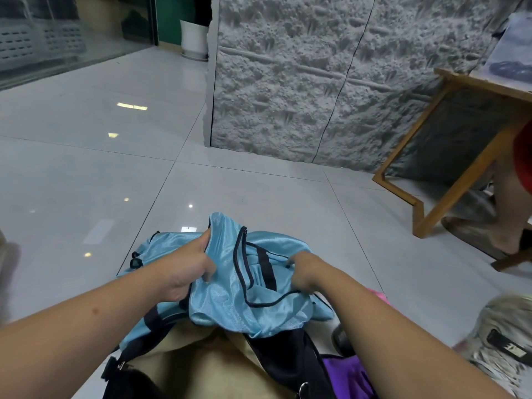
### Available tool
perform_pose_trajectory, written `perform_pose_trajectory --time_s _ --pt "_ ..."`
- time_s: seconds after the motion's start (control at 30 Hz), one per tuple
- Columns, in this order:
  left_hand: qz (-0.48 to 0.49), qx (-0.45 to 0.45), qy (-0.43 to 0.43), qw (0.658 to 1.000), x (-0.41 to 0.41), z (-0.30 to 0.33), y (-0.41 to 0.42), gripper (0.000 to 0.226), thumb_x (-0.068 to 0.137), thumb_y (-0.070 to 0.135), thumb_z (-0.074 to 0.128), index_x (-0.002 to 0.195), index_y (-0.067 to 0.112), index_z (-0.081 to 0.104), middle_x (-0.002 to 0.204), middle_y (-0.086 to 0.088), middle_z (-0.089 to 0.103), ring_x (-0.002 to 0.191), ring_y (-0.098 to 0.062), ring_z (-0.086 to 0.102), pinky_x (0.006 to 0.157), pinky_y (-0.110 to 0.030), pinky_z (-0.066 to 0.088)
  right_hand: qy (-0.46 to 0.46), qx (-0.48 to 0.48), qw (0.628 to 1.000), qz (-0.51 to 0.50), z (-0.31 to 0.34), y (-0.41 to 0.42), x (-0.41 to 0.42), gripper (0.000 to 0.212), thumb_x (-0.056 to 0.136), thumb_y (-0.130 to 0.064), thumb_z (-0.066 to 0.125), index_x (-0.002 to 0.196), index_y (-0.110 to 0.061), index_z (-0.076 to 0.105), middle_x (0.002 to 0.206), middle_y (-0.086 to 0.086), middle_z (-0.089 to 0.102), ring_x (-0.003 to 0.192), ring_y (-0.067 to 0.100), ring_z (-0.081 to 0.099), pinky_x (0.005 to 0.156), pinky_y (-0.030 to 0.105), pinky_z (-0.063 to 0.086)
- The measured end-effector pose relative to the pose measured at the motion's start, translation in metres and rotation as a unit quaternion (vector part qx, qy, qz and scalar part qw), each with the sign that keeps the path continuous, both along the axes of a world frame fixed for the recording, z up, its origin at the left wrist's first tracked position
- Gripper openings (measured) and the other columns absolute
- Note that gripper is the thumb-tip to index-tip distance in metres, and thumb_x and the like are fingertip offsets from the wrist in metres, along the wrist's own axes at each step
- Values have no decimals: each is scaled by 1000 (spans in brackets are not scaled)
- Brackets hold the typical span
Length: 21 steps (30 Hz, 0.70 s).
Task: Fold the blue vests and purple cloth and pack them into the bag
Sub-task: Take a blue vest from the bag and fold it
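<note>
The shiny light-blue vest with black trim [230, 283] is gripped by the left hand [184, 272] and pinched by the right hand [302, 269]. The slippery fabric could be lost, and the fold undone.

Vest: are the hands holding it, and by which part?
Yes. Left hand grips a bunched fold of the vest near its top; right hand pinches its right edge.

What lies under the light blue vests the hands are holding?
Under the light blue shiny vests: pale floor tiles and part of a tan and black bag. Anything directly beneath is covered.
</note>
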State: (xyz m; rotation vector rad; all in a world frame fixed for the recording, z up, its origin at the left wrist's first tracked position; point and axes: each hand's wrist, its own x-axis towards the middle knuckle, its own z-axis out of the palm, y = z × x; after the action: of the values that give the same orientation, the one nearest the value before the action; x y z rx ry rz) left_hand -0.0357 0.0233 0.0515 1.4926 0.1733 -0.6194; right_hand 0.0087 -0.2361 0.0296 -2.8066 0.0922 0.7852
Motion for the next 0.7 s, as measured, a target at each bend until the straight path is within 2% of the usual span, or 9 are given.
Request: perform_pose_trajectory --time_s 0.07,0.17,0.27,0.33,0.4,0.47,0.57,0.63,0.7 --pt "5 0 -12 1000 2 0 -3 99 79 -30 33 119 58 54 119 -20 71 105 -48 70 86 -66 58 7 108 993 -39 14 -4 4 59 86 -4 78 141 -16 61 122 12 63 100 30 68 81 34 57" --pt "18 9 -55 998 10 2 -10 96 78 -26 40 136 49 53 114 -15 75 104 -44 72 87 -64 59 -1 302 945 -126 36 -3 7 49 78 8 76 120 -16 73 94 23 68 71 29 58 64 37 51" --pt "49 -17 -104 993 12 7 -24 76 85 -15 65 138 38 54 112 -8 77 101 -35 75 88 -56 61 -86 469 857 -193 55 5 9 45 77 16 68 112 -11 75 96 24 72 74 33 62 73 44 55" --pt "42 -25 -159 986 11 10 -36 76 77 5 87 138 35 52 118 3 76 109 -24 74 98 -51 57 -110 545 805 -209 65 16 7 43 82 21 63 114 -6 72 91 18 73 72 28 66 72 38 57" --pt "19 15 -218 976 10 11 -49 89 66 20 97 139 36 50 123 12 73 116 -11 69 103 -40 53 -110 571 790 -195 72 29 2 39 85 20 63 113 -5 71 78 9 72 63 20 64 62 28 53" --pt "26 75 -274 958 11 12 -59 92 64 18 97 140 35 48 122 14 71 113 -3 67 98 -30 53 -90 596 778 -179 75 39 -1 33 87 16 66 113 -3 71 75 8 71 63 19 64 62 27 53" --pt "91 100 -299 944 13 13 -62 73 69 4 89 128 30 53 111 9 72 101 -7 70 90 -34 58 -97 620 752 -201 77 48 -2 15 96 0 69 110 -1 70 84 11 69 67 22 67 66 33 59" --pt "124 100 -283 946 15 11 -56 63 70 3 89 118 27 55 105 7 73 95 -9 71 83 -31 58 -133 569 772 -248 76 46 1 12 101 -10 65 107 0 68 84 12 65 62 20 65 56 31 55" --pt "133 83 -266 951 17 9 -50 62 69 4 92 115 27 56 102 8 74 91 -7 73 82 -30 58 -111 492 829 -240 75 41 0 17 101 -18 65 103 -2 68 84 12 65 64 22 63 53 29 53"
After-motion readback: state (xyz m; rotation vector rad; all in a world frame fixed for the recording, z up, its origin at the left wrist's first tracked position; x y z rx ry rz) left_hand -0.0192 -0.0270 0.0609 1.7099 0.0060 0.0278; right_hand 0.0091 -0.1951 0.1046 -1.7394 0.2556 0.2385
